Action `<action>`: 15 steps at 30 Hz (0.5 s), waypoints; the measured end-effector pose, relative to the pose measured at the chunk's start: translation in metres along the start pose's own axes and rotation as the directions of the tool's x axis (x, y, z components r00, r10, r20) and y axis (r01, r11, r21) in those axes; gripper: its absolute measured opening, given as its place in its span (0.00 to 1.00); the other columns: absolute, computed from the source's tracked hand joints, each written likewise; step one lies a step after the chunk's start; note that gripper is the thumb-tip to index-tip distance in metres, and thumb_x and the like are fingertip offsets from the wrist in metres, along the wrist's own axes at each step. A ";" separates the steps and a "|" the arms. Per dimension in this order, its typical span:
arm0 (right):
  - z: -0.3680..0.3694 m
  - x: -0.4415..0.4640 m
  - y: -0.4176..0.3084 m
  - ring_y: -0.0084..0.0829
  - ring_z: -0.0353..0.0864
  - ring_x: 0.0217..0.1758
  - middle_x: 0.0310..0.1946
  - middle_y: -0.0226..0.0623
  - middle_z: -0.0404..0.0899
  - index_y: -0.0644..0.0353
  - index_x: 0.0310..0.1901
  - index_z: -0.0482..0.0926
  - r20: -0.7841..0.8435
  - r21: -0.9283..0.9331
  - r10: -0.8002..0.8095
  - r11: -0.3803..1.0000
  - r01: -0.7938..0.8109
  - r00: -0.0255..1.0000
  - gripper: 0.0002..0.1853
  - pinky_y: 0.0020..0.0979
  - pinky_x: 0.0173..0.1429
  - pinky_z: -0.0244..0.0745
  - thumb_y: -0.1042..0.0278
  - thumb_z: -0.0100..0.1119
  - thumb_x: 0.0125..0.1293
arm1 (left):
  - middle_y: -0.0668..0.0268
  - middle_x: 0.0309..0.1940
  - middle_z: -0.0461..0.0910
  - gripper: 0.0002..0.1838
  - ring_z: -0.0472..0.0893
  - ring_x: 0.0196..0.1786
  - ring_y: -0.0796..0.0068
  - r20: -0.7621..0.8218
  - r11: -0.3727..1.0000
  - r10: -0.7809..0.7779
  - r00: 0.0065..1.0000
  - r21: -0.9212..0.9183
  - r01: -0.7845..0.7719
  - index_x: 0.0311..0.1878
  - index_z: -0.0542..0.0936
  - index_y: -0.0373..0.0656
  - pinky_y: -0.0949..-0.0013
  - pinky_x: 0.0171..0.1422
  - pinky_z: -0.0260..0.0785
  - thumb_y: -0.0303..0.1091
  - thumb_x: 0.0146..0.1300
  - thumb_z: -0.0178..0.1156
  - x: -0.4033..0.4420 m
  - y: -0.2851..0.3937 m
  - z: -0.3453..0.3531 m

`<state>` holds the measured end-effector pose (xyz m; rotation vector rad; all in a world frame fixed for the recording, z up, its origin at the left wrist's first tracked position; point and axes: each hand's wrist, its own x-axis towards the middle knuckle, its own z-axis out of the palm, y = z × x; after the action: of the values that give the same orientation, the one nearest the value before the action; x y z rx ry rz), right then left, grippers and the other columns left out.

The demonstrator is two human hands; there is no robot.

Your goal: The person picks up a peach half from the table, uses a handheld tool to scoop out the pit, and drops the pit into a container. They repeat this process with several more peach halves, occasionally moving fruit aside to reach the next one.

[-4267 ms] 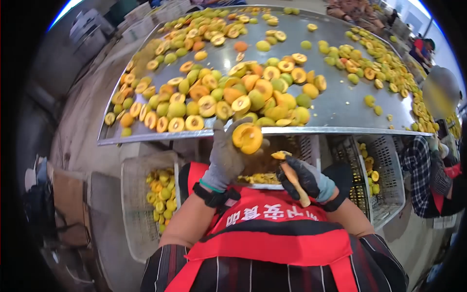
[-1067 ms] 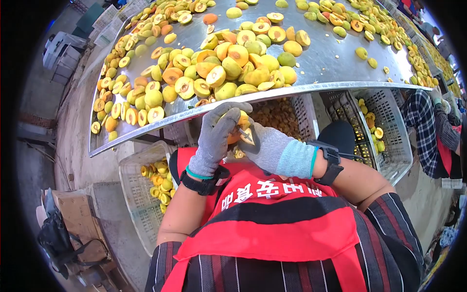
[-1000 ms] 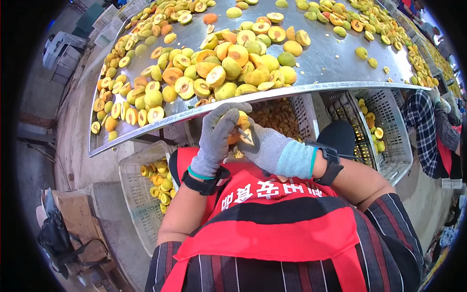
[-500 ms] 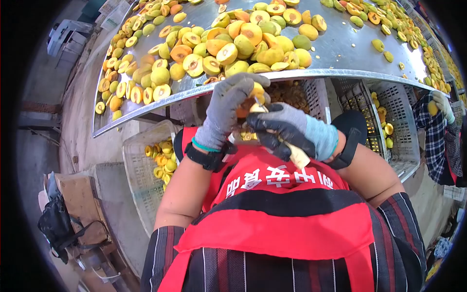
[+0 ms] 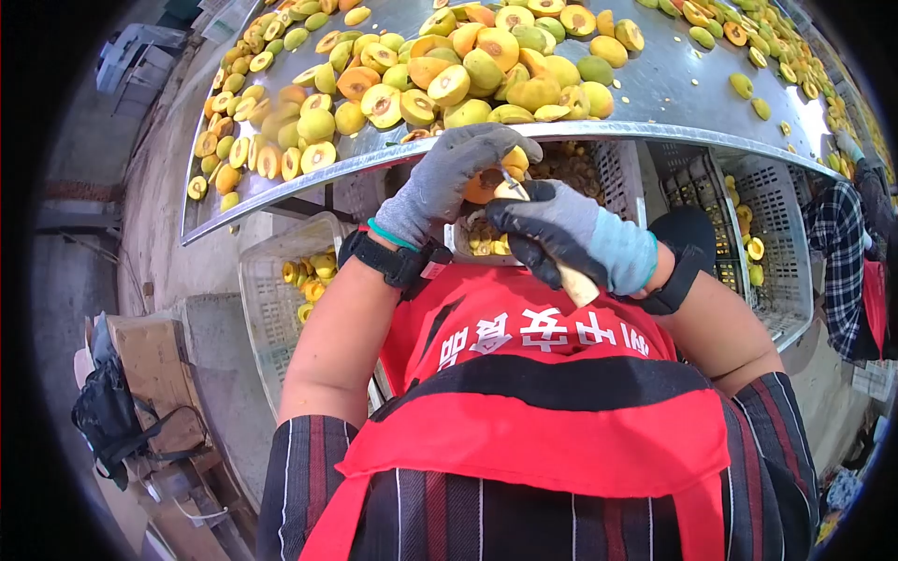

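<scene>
My left hand [image 5: 432,187], in a grey glove, is closed around a peach half [image 5: 482,187] just below the table's front edge. Orange flesh shows between its fingers. My right hand [image 5: 566,229], in a grey and blue glove with dark fingertips, grips a small knife [image 5: 578,286] by its cream handle. The knife's short metal tip meets the fruit; how deep it goes is hidden by the fingers. Behind the hands, a pile of cut peaches [image 5: 449,86] lies on the metal table [image 5: 655,131].
A pale crate [image 5: 267,299] with cut peach pieces stands below left. Another crate [image 5: 781,271] holding fruit is at the right, and more containers sit under the table. At far right is a co-worker's plaid clothing [image 5: 835,257] and gloved hand [image 5: 849,147]. A cardboard box [image 5: 154,374] lies at left.
The camera view has shifted slightly. My hands have turned a little, and the knife tip shows more clearly at the peach half. The co-worker's gloved hand has moved farther back over the table.
</scene>
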<state>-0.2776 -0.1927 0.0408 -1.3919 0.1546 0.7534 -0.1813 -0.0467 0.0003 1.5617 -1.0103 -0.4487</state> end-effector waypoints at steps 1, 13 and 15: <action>-0.007 -0.001 0.004 0.20 0.68 0.12 0.15 0.29 0.70 0.62 0.32 0.74 0.090 -0.009 -0.123 0.992 0.124 0.988 0.15 0.22 0.16 0.63 0.57 0.50 0.64 | 0.61 0.39 0.79 0.17 0.77 0.41 0.74 -0.023 0.964 -0.116 0.993 -0.242 0.107 0.42 0.78 0.34 0.72 0.48 0.69 0.37 0.67 0.43 -0.002 0.003 0.002; -0.005 0.006 0.009 0.13 0.62 0.11 0.15 0.25 0.67 0.59 0.29 0.71 0.369 0.725 -0.084 0.649 -0.230 0.926 0.12 0.14 0.13 0.58 0.59 0.53 0.65 | 0.55 0.37 0.79 0.32 0.80 0.37 0.67 -0.103 0.701 -0.316 0.943 -0.695 0.158 0.51 0.72 0.30 0.69 0.43 0.75 0.55 0.66 0.41 -0.009 0.007 0.013; -0.006 0.015 0.009 0.14 0.64 0.11 0.15 0.28 0.68 0.58 0.27 0.70 0.407 0.772 -0.078 0.562 -0.297 0.910 0.11 0.13 0.12 0.60 0.62 0.56 0.63 | 0.55 0.36 0.79 0.32 0.80 0.36 0.68 -0.090 0.644 -0.345 0.934 -0.747 0.165 0.50 0.72 0.30 0.69 0.43 0.75 0.55 0.66 0.41 -0.010 0.001 0.013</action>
<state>-0.2695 -0.1931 0.0240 -0.2914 0.2391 0.8940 -0.1970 -0.0467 -0.0044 0.9712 -0.3261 -0.7501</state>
